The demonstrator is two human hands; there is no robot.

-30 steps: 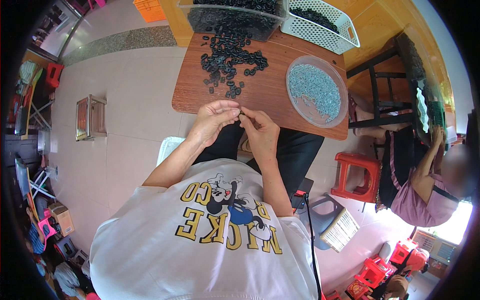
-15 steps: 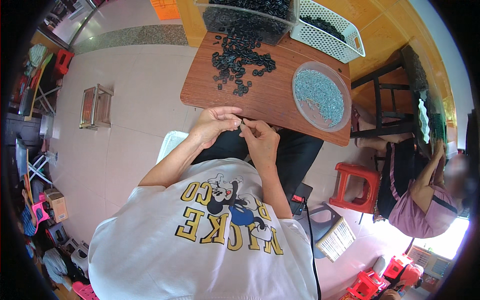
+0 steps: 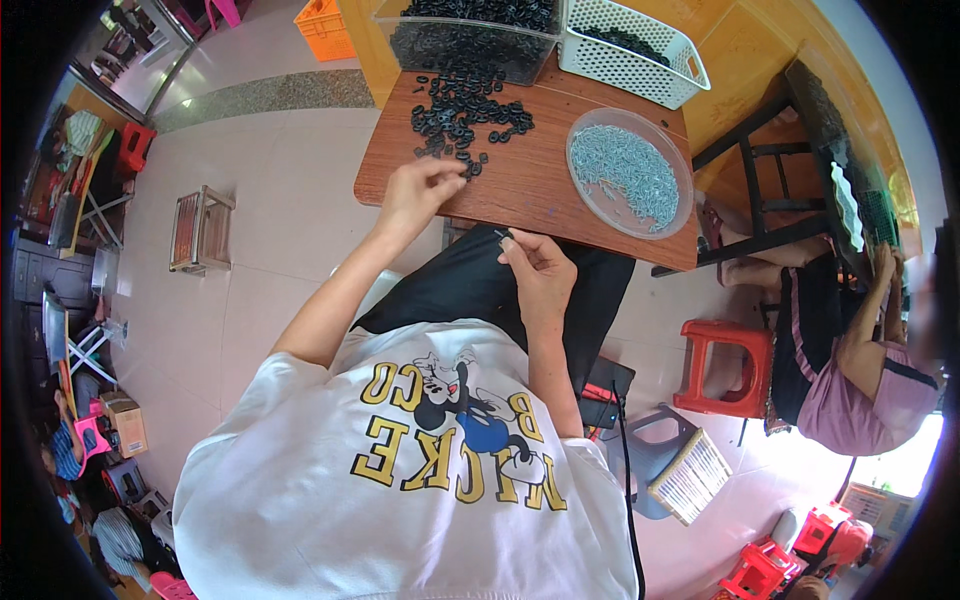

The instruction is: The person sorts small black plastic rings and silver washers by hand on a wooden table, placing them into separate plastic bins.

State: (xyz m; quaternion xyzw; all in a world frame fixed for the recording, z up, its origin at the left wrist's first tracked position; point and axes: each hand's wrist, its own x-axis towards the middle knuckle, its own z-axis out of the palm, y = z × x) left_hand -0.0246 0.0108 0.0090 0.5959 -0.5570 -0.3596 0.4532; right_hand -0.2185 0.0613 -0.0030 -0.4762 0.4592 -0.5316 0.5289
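My left hand (image 3: 415, 200) reaches over the table's near edge, thumb and forefinger a little apart and slightly blurred. Its fingertips are at the near end of a loose spread of small black plastic pieces (image 3: 455, 115); whether they touch one I cannot tell. Above my lap, just off the table edge, my right hand (image 3: 540, 272) pinches a small black piece (image 3: 507, 238) between thumb and forefinger. A thin pale bit sticks out of that piece. To the right on the brown wooden table (image 3: 520, 190) stands a round clear tub (image 3: 680, 215) holding many small silvery screws (image 3: 625, 170).
At the table's back are a clear bin (image 3: 475, 55) heaped with black pieces and a white perforated basket (image 3: 620, 80) with more. A red stool (image 3: 725, 365) stands at the right, near another person (image 3: 840, 400) seated at a dark-framed table. A small metal-legged stool (image 3: 200, 230) stands left.
My hands were together over my lap at the table edge. The left has moved up to the black pieces; the right has shifted slightly right and down, still pinching the small piece.
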